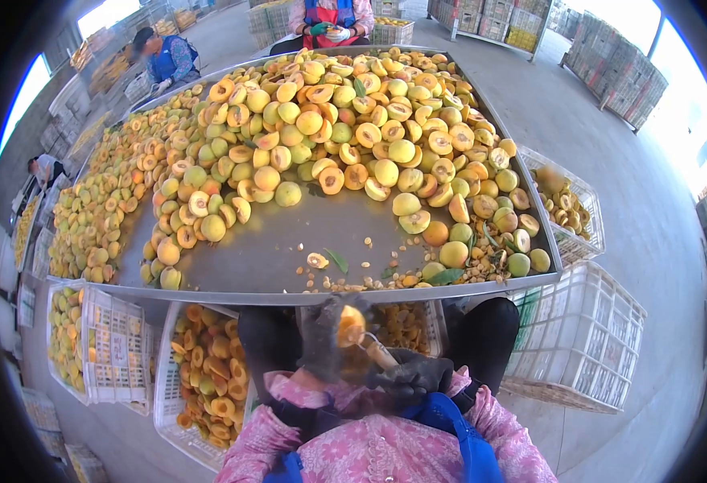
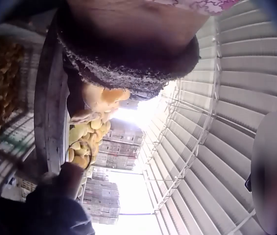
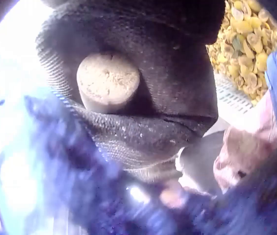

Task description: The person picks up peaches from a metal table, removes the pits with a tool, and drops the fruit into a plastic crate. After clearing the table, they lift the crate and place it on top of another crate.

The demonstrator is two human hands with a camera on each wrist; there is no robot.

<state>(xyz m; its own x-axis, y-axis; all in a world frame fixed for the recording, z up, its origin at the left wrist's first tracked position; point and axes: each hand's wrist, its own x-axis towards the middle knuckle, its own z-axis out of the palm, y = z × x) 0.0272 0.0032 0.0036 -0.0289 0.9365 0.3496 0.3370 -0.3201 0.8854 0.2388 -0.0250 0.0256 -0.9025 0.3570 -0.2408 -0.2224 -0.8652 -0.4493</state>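
In a dark glove, my left hand holds a yellow peach half just off the table's near edge. My right hand, also gloved, grips the wooden handle of a pitting tool whose metal end points at the fruit. A thin curved loop shows on this tool in the left wrist view. The round butt of the handle pokes out of the fist in the right wrist view. Both hands are above the lap, the left one partly blurred.
A metal-topped table bears a heap of halved peaches, with loose pits along its near edge. Crates of peaches stand below, and a white crate at the right. Another person sits across the table.
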